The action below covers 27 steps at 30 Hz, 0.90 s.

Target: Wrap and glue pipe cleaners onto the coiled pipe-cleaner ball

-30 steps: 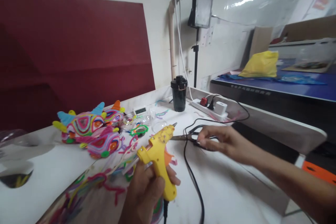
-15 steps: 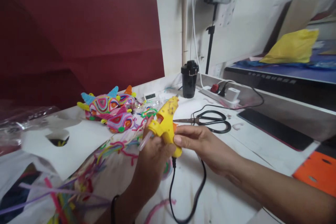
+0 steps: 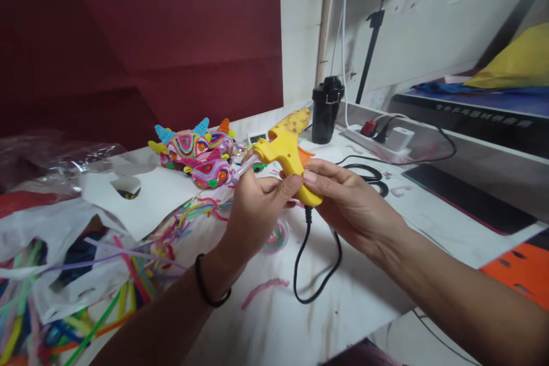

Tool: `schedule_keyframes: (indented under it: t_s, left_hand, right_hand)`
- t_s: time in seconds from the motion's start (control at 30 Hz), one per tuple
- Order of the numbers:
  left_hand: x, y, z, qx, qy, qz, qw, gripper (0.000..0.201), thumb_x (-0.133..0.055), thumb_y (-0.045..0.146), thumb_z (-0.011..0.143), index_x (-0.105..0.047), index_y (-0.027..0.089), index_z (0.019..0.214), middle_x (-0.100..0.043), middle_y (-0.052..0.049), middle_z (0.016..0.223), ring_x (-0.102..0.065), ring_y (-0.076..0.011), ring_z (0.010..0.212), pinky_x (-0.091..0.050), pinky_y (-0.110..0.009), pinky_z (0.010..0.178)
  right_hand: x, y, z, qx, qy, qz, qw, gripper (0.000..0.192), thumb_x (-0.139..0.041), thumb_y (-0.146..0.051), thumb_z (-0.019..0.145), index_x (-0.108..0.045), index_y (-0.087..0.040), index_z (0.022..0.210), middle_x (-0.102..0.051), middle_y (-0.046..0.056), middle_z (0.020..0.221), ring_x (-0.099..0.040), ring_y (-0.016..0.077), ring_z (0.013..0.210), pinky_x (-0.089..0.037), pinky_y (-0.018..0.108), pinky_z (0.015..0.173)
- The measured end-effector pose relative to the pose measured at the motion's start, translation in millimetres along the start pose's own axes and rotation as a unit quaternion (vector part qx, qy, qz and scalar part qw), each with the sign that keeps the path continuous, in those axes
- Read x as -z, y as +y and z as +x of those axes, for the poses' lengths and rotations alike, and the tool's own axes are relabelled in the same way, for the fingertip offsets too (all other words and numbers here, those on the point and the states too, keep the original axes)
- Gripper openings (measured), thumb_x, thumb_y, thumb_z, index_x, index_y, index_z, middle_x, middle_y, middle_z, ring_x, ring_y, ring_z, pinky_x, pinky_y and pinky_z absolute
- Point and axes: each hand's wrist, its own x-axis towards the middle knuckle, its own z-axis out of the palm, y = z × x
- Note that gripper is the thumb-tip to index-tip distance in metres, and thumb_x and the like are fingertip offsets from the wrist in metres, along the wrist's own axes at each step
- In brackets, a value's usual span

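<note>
Both hands hold a yellow hot glue gun [image 3: 286,151] above the white table, its nozzle end pointing up and away to the right. My left hand [image 3: 259,206] is closed on it from the left, thumb against the handle. From the right, my right hand [image 3: 343,200] pinches the handle near the orange trigger [image 3: 305,156]. A clear glue stick [image 3: 249,164] sticks out of the gun's back end. From the handle's base a black cord [image 3: 300,251] loops down onto the table. Below the hands lie a coiled pink and green piece [image 3: 274,238] and a pink fuzzy strip [image 3: 265,290].
Colourful fuzzy animal-like figures [image 3: 193,151] stand at the back left. Many pipe cleaners [image 3: 98,320] lie at the lower left. Beyond the hands are a black cup [image 3: 327,111], a power strip [image 3: 375,144], partly hidden scissors [image 3: 375,172] and a dark phone [image 3: 469,197].
The view has shifted, bringing more of the pipe cleaners into sight at the lower left. The glue gun stays in both hands, and my right hand now hides more of the scissors.
</note>
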Motion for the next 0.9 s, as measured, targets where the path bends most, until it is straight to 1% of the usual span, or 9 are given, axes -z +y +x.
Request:
schedule_keyframes:
  t_s: [0.13, 0.27, 0.33, 0.47, 0.53, 0.6, 0.67, 0.77, 0.9]
  left_hand:
    - [15.3, -5.8, -6.4, 0.027, 0.033, 0.037, 0.998, 0.075, -0.063, 0.036, 0.082, -0.021, 0.015, 0.140, -0.071, -0.002, 0.070, -0.071, -0.0216, 0.069, -0.056, -0.031, 0.060]
    - [53.3, -22.8, -26.9, -0.010, 0.009, 0.242, 0.970, 0.033, -0.058, 0.036, 0.086, -0.055, 0.018, 0.114, -0.073, -0.005, 0.082, -0.068, -0.0212, 0.082, -0.052, -0.034, 0.076]
    - [69.8, -33.1, -38.6, -0.088, -0.047, 0.352, 0.930, 0.023, -0.061, 0.034, 0.085, -0.063, 0.021, 0.103, -0.073, -0.008, 0.097, -0.064, -0.0240, 0.099, -0.046, -0.038, 0.090]
    - [82.1, -57.1, -52.6, -0.258, -0.167, 0.510, 0.804, 0.030, -0.068, 0.035, 0.080, -0.064, 0.019, 0.105, -0.070, -0.008, 0.102, -0.061, -0.0262, 0.102, -0.042, -0.042, 0.092]
    - [80.7, -69.9, -53.9, -0.299, -0.187, 0.556, 0.753, 0.022, -0.066, 0.029, 0.083, -0.063, 0.019, 0.102, -0.071, -0.006, 0.098, -0.060, -0.0254, 0.104, -0.038, -0.044, 0.094]
    - [78.5, -80.1, -53.3, -0.322, -0.189, 0.574, 0.729, 0.008, -0.061, 0.020, 0.087, -0.063, 0.020, 0.094, -0.071, -0.003, 0.091, -0.060, -0.0219, 0.103, -0.035, -0.042, 0.096]
    - [77.6, -84.9, -52.3, -0.333, -0.185, 0.571, 0.727, 0.010, -0.055, 0.015, 0.090, -0.063, 0.021, 0.087, -0.071, 0.000, 0.085, -0.062, -0.0181, 0.099, -0.034, -0.040, 0.096]
    - [79.3, -79.6, -50.8, -0.330, -0.157, 0.539, 0.759, 0.009, -0.057, 0.014, 0.089, -0.064, 0.021, 0.087, -0.072, -0.001, 0.084, -0.064, -0.0171, 0.093, -0.033, -0.039, 0.095]
    - [84.1, -62.0, -48.2, -0.261, -0.093, 0.412, 0.868, 0.006, -0.064, 0.017, 0.083, -0.067, 0.021, 0.087, -0.072, -0.002, 0.083, -0.065, -0.0190, 0.088, -0.042, -0.036, 0.086]
  right_hand:
    - [10.5, -12.3, -1.9, 0.003, 0.035, -0.017, 0.999, 0.016, -0.082, -0.027, 0.063, -0.071, -0.021, 0.074, -0.071, 0.002, 0.080, -0.063, 0.0161, 0.072, -0.050, 0.029, 0.068]
    - [38.2, -23.8, -5.6, -0.001, 0.068, -0.043, 0.997, 0.013, -0.079, -0.026, 0.069, -0.073, -0.019, 0.078, -0.074, 0.005, 0.088, -0.066, 0.0154, 0.076, -0.053, 0.024, 0.067]
    - [54.6, -26.1, -8.1, -0.011, 0.073, -0.063, 0.995, 0.014, -0.078, -0.028, 0.071, -0.074, -0.019, 0.081, -0.074, 0.006, 0.089, -0.067, 0.0151, 0.076, -0.053, 0.023, 0.069]
    - [80.0, -26.3, -14.9, -0.038, 0.100, -0.100, 0.989, 0.024, -0.081, -0.031, 0.067, -0.076, -0.017, 0.086, -0.074, 0.007, 0.092, -0.067, 0.0153, 0.077, -0.054, 0.018, 0.065]
    - [87.2, -26.8, -19.2, -0.055, 0.106, -0.103, 0.987, 0.024, -0.082, -0.031, 0.066, -0.076, -0.018, 0.085, -0.073, 0.006, 0.091, -0.067, 0.0148, 0.076, -0.054, 0.017, 0.064]
    - [91.9, -28.3, -23.5, -0.080, 0.098, -0.103, 0.987, 0.021, -0.083, -0.030, 0.065, -0.076, -0.019, 0.082, -0.073, 0.005, 0.087, -0.068, 0.0147, 0.075, -0.054, 0.017, 0.066]
    - [95.7, -30.0, -27.2, -0.110, 0.077, -0.110, 0.985, 0.020, -0.083, -0.031, 0.064, -0.076, -0.019, 0.078, -0.073, 0.005, 0.084, -0.068, 0.0148, 0.076, -0.053, 0.017, 0.068]
    - [101.7, -30.6, -31.1, -0.156, 0.035, -0.134, 0.978, 0.023, -0.083, -0.033, 0.065, -0.075, -0.020, 0.081, -0.073, 0.005, 0.083, -0.065, 0.0135, 0.075, -0.051, 0.016, 0.067]
    - [109.1, -27.0, -34.0, -0.200, -0.025, -0.174, 0.964, 0.019, -0.080, -0.033, 0.070, -0.073, -0.022, 0.084, -0.069, 0.000, 0.076, -0.058, 0.0090, 0.066, -0.042, 0.014, 0.056]
